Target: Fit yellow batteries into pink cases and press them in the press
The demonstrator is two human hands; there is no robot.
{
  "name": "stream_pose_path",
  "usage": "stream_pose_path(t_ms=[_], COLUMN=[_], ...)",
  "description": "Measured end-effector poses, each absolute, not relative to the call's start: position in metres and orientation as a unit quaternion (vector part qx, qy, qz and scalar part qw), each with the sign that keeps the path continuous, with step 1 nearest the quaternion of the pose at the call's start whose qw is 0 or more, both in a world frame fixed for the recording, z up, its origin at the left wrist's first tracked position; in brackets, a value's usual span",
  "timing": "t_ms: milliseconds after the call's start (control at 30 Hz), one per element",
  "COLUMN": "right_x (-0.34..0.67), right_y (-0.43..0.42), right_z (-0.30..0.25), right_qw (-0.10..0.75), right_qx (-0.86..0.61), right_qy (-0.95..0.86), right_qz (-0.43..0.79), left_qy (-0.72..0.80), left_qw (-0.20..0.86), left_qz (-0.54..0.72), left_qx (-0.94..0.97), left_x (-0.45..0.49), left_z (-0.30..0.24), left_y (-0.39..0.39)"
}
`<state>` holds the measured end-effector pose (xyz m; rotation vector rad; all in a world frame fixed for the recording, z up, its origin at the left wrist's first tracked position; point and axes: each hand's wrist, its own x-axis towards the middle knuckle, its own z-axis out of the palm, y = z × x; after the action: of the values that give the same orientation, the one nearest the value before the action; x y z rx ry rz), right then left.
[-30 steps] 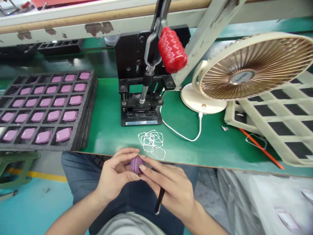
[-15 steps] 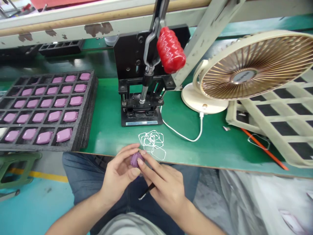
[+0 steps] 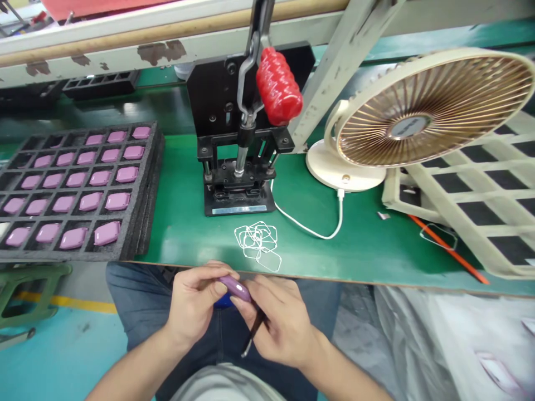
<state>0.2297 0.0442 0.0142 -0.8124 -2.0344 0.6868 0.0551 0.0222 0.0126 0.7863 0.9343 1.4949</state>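
A small purple watch-like case (image 3: pixel 235 287) is held edge-up over my lap, just off the bench edge. My left hand (image 3: pixel 193 303) pinches its left end between thumb and fingers. At its right end, my right hand (image 3: pixel 280 317) is closed on the case with thumb and fingertips. The same hand also keeps a slim black tool (image 3: pixel 253 334) against the palm, its shiny end pointing down toward my lap; its exact kind is unclear. Beyond my hands lies a loose pile of thin white frame-shaped rings (image 3: pixel 257 239). A blue thing (image 3: pixel 224 301) shows partly below the case.
A black foam tray (image 3: pixel 140 223) with purple cases in its pockets stands left. A black hand press (image 3: pixel 238 189) with a red handle (image 3: pixel 279 86) is ahead. Right are a cream fan (image 3: pixel 345 175), its white cable (image 3: pixel 311 231), an orange stick (image 3: pixel 449 250) and a pale divided tray (image 3: pixel 447 161).
Both hands have turned the purple case so its narrow side faces up, and lowered it slightly. My left fingers have closed in on it. The camera view has shifted a little.
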Motion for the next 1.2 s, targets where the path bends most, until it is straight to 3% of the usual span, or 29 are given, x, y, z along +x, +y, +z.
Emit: stream_pose_path(t_ms=[67, 133, 267, 400, 500, 600, 700, 767, 933, 1100, 1200], right_x=[0.228, 0.228, 0.229, 0.231, 0.235, 0.239, 0.239, 0.240, 0.259, 0.269, 0.254], right_y=[0.042, 0.041, 0.043, 0.042, 0.038, 0.033, 0.032, 0.037, 0.089, 0.178, 0.215], right_z=[0.014, 0.014, 0.018, 0.021, 0.020, 0.017, 0.013, 0.012, 0.047, 0.139, 0.176], right_qw=[0.431, 0.432, 0.337, 0.266, 0.309, 0.410, 0.447, 0.455, 0.413, 0.562, 0.533], right_qx=[-0.340, -0.376, -0.374, -0.341, -0.400, -0.420, -0.368, -0.357, -0.322, -0.330, -0.226], right_qy=[-0.768, -0.669, -0.366, -0.312, -0.466, -0.660, -0.765, -0.781, -0.807, -0.758, -0.814], right_qz=[0.330, 0.474, 0.783, 0.846, 0.726, 0.468, 0.282, 0.234, 0.272, 0.024, -0.053], left_qy=[0.412, 0.442, 0.425, 0.322, 0.333, 0.375, 0.394, 0.416, 0.468, 0.462, 0.460], left_qw=[0.568, 0.556, 0.411, 0.273, 0.233, 0.243, 0.272, 0.293, 0.305, 0.207, 0.179], left_qz=[0.624, 0.585, 0.525, 0.483, 0.483, 0.497, 0.518, 0.522, 0.480, 0.471, 0.470], left_qx=[0.344, 0.392, 0.612, 0.768, 0.776, 0.744, 0.709, 0.685, 0.677, 0.722, 0.732], left_x=[0.056, 0.052, 0.035, 0.021, 0.020, 0.023, 0.026, 0.027, 0.025, 0.025, 0.029], left_z=[0.013, 0.014, 0.014, 0.015, 0.018, 0.020, 0.019, 0.018, 0.026, 0.042, 0.038], left_y=[0.022, 0.024, 0.036, 0.045, 0.044, 0.041, 0.036, 0.034, 0.046, 0.095, 0.130])
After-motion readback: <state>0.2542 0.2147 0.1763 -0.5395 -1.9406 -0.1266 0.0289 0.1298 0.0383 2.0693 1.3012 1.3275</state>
